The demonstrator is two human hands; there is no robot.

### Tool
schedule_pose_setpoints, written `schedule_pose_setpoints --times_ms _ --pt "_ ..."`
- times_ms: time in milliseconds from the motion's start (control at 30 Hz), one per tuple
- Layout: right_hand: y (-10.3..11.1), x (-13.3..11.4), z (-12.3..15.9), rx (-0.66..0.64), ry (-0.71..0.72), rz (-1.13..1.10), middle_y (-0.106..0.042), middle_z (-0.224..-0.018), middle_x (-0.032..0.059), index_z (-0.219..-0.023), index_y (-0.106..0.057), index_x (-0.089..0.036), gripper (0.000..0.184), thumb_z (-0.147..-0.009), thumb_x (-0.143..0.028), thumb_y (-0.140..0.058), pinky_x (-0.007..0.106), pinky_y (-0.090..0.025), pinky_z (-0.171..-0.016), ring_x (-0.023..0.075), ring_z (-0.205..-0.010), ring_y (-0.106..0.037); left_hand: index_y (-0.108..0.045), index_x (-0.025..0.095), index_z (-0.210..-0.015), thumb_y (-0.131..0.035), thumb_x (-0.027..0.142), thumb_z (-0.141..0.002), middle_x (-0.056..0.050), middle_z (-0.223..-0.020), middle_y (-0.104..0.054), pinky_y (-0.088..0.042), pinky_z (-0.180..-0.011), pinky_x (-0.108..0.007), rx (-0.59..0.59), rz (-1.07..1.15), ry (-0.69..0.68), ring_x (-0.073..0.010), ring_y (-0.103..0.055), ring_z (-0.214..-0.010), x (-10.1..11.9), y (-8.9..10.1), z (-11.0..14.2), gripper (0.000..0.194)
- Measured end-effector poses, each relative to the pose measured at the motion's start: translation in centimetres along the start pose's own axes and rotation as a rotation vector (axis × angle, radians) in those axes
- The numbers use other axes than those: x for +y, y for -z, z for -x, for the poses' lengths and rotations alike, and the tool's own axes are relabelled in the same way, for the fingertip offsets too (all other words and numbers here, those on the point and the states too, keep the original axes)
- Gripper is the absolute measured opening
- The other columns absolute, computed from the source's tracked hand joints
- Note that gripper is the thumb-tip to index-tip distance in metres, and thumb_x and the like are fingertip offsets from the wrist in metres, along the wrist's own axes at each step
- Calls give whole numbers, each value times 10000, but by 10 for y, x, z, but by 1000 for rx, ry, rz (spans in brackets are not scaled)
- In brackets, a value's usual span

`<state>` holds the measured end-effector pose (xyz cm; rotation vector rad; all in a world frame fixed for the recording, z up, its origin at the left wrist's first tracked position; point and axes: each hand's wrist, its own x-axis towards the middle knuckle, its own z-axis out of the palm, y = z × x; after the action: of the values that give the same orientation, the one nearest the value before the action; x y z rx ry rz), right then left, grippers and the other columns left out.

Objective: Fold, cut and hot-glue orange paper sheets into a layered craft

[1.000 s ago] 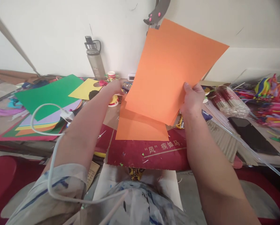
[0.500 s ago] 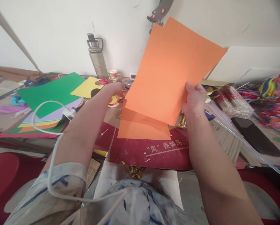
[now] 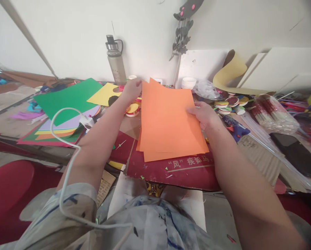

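Several sheets of orange paper (image 3: 168, 121) lie loosely stacked, their edges out of line, over a dark red cardboard sheet (image 3: 191, 178) with printed characters. My left hand (image 3: 134, 88) is closed in a pinch at the upper left corner of the top sheets. On the right edge, my right hand (image 3: 203, 114) grips the paper, thumb on top and the other fingers partly hidden. Beside my left forearm sits a small round yellow-and-red piece (image 3: 132, 110). Near my right wrist lies a dark blue glue gun (image 3: 235, 126).
Green paper (image 3: 69, 97) and a yellow sheet (image 3: 103, 94) lie to the left, by a white cable (image 3: 60, 139). A bottle (image 3: 116, 64) stands against the wall. At right are a black phone (image 3: 297, 154), wrapped sticks (image 3: 273, 114) and white bowls (image 3: 188, 82).
The orange sheets have come down from a raised, tilted position onto the stack. My left hand has moved to their upper left corner; my right hand still holds the right edge.
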<state>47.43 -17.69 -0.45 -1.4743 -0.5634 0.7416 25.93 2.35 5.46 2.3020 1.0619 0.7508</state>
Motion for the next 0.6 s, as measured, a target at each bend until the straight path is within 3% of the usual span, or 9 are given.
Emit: schedule_pose_setpoints --times_ms 100,200,267,367,467,600 --pt "-3 0 4 23 -52 56 -757 -814 17 -1029 -558 -247 444 -652 -101 -740 444 -659 -660 254 -739 -752 -707 174 -1124 -431 303 -1066 -80 -1111 -755 -559 -913 -324 -12 106 -67 -198 -684 -1039 5 -12 14 310" --pt "1 2 2 8 -51 131 -757 -888 36 -1182 -549 -238 605 -624 -134 -758 455 -651 -641 276 -755 -756 -621 202 -1337 -377 421 -1102 -96 -1240 -739 -581 -879 -337 -70 212 8 -205 -717 -1060 5 -24 26 403" --pt "5 4 0 -27 -46 200 -763 -964 66 -1319 -524 -223 768 -598 -156 -782 478 -651 -655 299 -781 -761 -555 183 -1450 -533 445 -1046 -125 -1299 -718 -573 -934 -357 -83 128 15 -230 -715 -1114 4 -31 35 482" --pt "9 9 -2 -79 -21 351 -771 -1027 107 -1447 -478 -195 938 -564 -156 -792 493 -645 -674 316 -781 -758 -522 120 -1508 -668 326 -963 -185 -1473 -617 -489 -1122 -405 -100 -128 -181 -288 -617 -1325 0 -40 54 600" --pt "10 13 -1 -137 77 465 -783 -1061 119 -1384 -547 -201 848 -568 -163 -774 479 -645 -728 305 -813 -758 -614 135 -1423 -666 280 -956 -183 -1511 -589 -373 -1228 -503 -137 -355 -318 -356 -483 -1469 -2 -48 73 492" --pt "12 16 -2 -220 150 496 -793 -1084 98 -1244 -634 -217 662 -593 -183 -754 463 -646 -770 277 -832 -758 -671 221 -1356 -638 245 -963 -152 -1565 -567 -244 -1260 -650 -213 -489 -450 -413 -301 -1600 2 -57 88 395"
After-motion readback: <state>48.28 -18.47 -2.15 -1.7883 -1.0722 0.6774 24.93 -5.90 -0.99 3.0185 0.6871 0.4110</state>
